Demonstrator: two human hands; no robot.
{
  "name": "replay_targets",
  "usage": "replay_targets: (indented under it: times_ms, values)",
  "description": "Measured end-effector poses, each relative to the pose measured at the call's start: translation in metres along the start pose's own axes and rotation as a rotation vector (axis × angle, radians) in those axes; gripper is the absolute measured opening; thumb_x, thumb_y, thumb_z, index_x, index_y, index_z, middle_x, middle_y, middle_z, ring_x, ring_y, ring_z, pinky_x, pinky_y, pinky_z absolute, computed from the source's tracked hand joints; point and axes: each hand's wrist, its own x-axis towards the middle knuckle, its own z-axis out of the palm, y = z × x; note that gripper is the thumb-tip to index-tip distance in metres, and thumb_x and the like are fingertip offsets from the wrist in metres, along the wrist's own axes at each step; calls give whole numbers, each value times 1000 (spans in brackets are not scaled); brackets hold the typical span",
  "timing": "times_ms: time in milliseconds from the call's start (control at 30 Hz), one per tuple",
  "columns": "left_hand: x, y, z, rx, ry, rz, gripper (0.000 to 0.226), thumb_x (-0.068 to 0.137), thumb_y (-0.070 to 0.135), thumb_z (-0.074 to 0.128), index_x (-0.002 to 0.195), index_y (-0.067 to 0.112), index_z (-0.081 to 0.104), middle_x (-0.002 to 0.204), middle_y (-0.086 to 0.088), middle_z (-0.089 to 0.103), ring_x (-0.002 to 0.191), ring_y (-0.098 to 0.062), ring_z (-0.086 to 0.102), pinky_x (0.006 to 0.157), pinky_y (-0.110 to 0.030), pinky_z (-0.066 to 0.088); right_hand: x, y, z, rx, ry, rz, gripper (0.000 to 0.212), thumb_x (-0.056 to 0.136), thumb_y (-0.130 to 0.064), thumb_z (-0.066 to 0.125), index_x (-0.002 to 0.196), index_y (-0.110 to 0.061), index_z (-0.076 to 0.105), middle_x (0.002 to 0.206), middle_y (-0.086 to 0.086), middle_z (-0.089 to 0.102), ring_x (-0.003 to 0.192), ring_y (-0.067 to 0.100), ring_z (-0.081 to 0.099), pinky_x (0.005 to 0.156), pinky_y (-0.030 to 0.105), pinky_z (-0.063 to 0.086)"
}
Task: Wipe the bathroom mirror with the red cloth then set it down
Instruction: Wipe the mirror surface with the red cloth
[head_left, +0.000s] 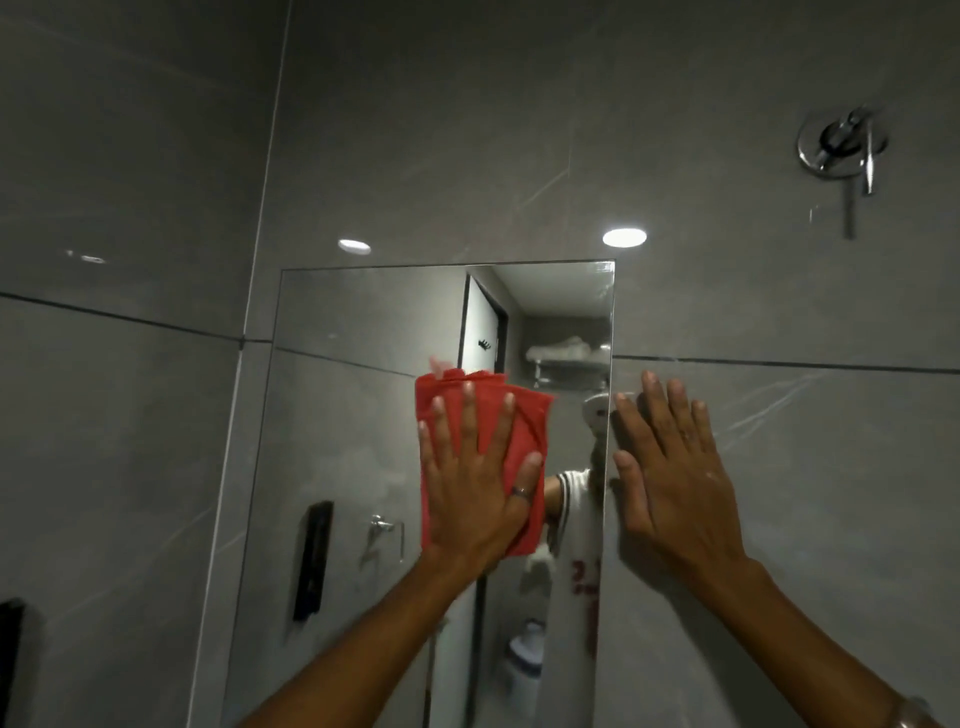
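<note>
Fingers (470, 410) of our left hand (475, 488) are spread wide and flat, pressing the red cloth (524, 421) against the mirror (343, 415) rather than gripping it; a dark band ring sits on the thumb. We see the cloth as a soft, folded rectangle of woven fabric, creased along its top edge and slightly rumpled at the lower right corner; it lies under the palm, in the right half of the glass, near mid-height. Our right hand (670, 478) is likewise open — fingers straight and fanned, holding nothing — and rests flat on the grey wall tile (779, 467) just beside the mirror's right edge. We note the mirror is a tall, frameless rectangle with a thin bright edge; its surface is smooth and faintly hazy in patches. Around it the tiles are large, glossy and stone-grey with pale veining, split by dark grout lines; two oval glints of ceiling light sit above the glass. A round chrome wall fitting (841, 148) with a slim lever shines at upper right.
</note>
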Motion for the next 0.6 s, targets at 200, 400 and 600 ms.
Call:
replay_targets:
  times_ms: [200,400,600]
  values:
    - [80,-53,-24,-55,1,-146,79,100,70,22,166,33,0,176,-4,-12,161,-33,-14,129,-60,-5,16,4,-5,0,-25,4,62,104,-37,31,161,-13,26,171,12,15,161,28,7,129,50,9]
    - [157,46,-33,-188,150,-662,69,105,63,18,166,35,3,176,-12,0,161,-44,0,128,-64,2,30,10,-10,-27,20,13,62,104,-37,29,160,-12,28,171,10,14,160,30,9,130,50,11]
    - [164,97,-28,-152,91,-186,71,105,64,19,166,34,0,176,-8,-11,160,-39,-14,128,-63,-8,23,17,-7,-29,19,58,62,104,-38,27,162,-16,22,173,7,8,162,25,2,132,45,3]
